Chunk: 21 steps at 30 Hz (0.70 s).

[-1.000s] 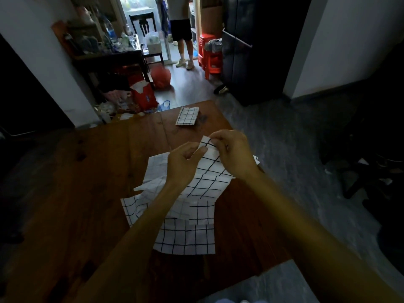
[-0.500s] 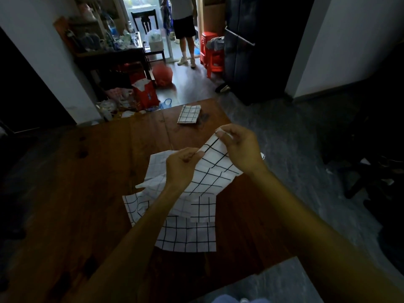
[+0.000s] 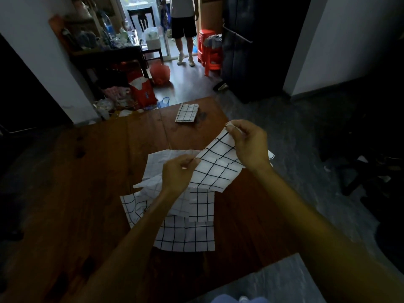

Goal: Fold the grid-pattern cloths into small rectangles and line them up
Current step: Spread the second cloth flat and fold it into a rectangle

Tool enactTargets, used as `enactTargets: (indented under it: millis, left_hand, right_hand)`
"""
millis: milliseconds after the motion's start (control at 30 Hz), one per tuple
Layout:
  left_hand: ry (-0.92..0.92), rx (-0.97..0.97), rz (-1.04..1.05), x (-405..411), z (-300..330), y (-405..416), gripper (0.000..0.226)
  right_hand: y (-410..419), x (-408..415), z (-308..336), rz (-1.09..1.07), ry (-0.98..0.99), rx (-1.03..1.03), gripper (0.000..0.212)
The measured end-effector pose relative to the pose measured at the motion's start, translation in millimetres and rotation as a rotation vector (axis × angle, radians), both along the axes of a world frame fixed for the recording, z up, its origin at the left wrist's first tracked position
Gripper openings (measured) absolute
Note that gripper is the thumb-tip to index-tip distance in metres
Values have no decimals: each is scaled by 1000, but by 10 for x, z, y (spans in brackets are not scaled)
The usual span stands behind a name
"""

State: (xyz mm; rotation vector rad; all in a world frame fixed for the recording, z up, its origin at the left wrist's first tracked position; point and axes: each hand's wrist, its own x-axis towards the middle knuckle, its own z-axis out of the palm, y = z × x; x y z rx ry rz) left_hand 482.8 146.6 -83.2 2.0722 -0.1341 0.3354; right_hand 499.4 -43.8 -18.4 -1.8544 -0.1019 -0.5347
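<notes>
— Position of the held cloth (image 3: pixel 215 166)?
— Lifted above the loose cloths (image 3: pixel 185 232) on the table (image 3: pixel 87 193), long axis running up-right between the hands.
— Fingers?
— Left hand (image 3: pixel 178 171) pinches its near corner; right hand (image 3: pixel 251 143) pinches its far corner, nearer the folded cloth (image 3: pixel 187 113) beyond.

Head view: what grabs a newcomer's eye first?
Both hands at centre: the left hand and the right hand each pinch an edge of a grid-pattern cloth, lifted over a loose pile of cloths on the wooden table. One folded cloth lies alone at the table's far edge. Beyond, a person stands in the bright doorway.
</notes>
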Motion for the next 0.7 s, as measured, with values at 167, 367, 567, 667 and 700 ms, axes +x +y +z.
enactTargets:
  millis: [167,367,567,667,700]
  left_hand:
    - [-67,-13,-103,45,343,-231,28]
    - [-83,71,-120,74,293,-220,20]
    - [49,131,-11,70,-37,13,22]
    - [41,142,-22,62,9,-12,17]
    - [31,155,-35,59,51,-41,14]
  right_hand:
    - [116,-46,-142,129,49,-127,12]
    - [145,-54,-80,118,27,-43,12]
    - [4,3,16,62,64,72,12]
    - [12,-19,37,37,66,105,14]
    - [17,-24,46,38,63,110,13]
